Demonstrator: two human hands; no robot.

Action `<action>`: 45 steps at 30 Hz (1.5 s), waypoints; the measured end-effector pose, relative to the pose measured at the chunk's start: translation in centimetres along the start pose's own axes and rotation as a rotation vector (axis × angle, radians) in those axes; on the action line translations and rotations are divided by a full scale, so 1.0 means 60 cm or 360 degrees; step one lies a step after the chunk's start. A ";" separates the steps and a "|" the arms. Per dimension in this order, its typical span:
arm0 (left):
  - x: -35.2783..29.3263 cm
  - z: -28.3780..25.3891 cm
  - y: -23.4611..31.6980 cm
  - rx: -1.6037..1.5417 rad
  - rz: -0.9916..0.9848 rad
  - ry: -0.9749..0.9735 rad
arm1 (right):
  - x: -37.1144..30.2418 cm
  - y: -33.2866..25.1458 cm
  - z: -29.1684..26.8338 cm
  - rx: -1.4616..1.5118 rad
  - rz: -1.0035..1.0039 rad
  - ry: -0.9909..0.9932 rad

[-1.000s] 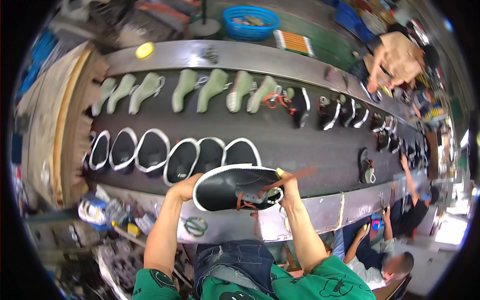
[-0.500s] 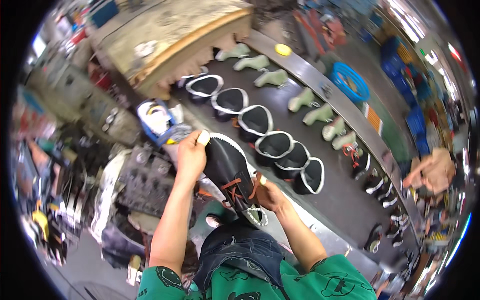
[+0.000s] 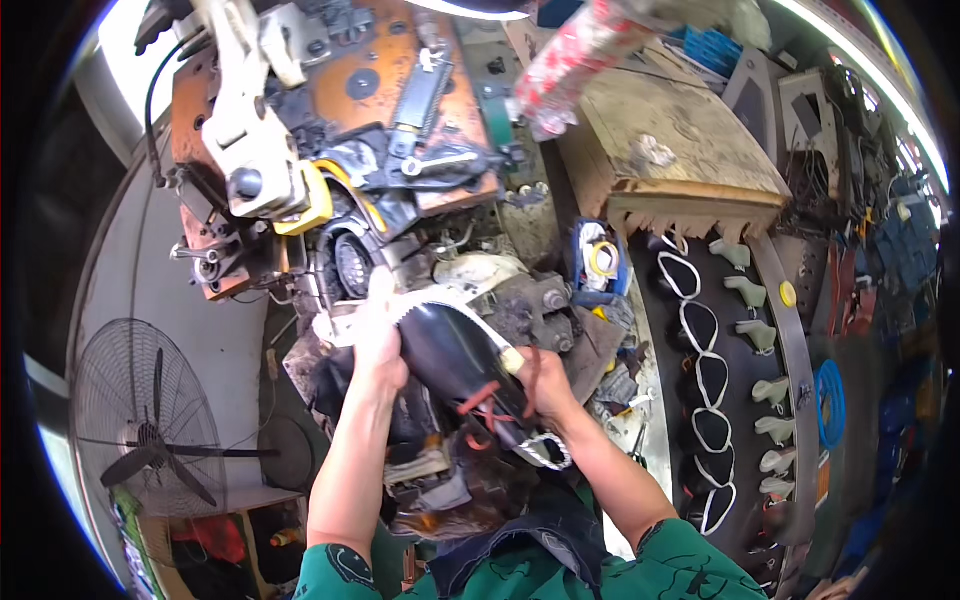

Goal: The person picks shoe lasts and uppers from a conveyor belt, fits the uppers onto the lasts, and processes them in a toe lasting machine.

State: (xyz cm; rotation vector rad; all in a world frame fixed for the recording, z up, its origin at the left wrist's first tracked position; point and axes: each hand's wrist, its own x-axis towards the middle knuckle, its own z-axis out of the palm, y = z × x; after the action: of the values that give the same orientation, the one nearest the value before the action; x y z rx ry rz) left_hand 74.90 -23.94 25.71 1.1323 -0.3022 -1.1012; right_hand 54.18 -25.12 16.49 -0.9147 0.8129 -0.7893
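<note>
- Head view: a black shoe (image 3: pixel 440 345) is held aslant in front of the person, its toe end up and to the left, its white-edged heel end (image 3: pixel 545 452) down and to the right.
- The left hand (image 3: pixel 376 350) grips the toe end from the left side; glare washes out its fingers, so their exact bend is uncertain, though they appear wrapped against the shoe.
- The right hand (image 3: pixel 545 388) has its fingers curled around the shoe's other side, near the orange-brown laces (image 3: pixel 480 398).
- Handling, as judged: the piece should be light; the glossy black surface may be slippery, the toe fairly firm, the heel opening softer and easily bent. The toe sides and the flank beside the lacing offer the surest hold; the loose laces could snag.
- Surroundings: a machine (image 3: pixel 352 265) stands just beyond the toe; to the right, a dark belt (image 3: pixel 665 400) bears a row of white-rimmed shoe pieces (image 3: pixel 712 375) and pale green foot forms (image 3: pixel 745 290).
</note>
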 end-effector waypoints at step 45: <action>0.001 -0.606 -0.335 0.2481 -0.0224 -0.0389 | 0.124 0.168 0.160 0.0327 0.0207 0.0130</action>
State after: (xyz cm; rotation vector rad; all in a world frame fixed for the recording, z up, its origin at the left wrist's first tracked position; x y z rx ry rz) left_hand 88.94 -3.23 -7.48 2.3740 -1.4446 -1.0467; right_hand 68.15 -24.10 9.22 -0.6440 0.8372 -0.7840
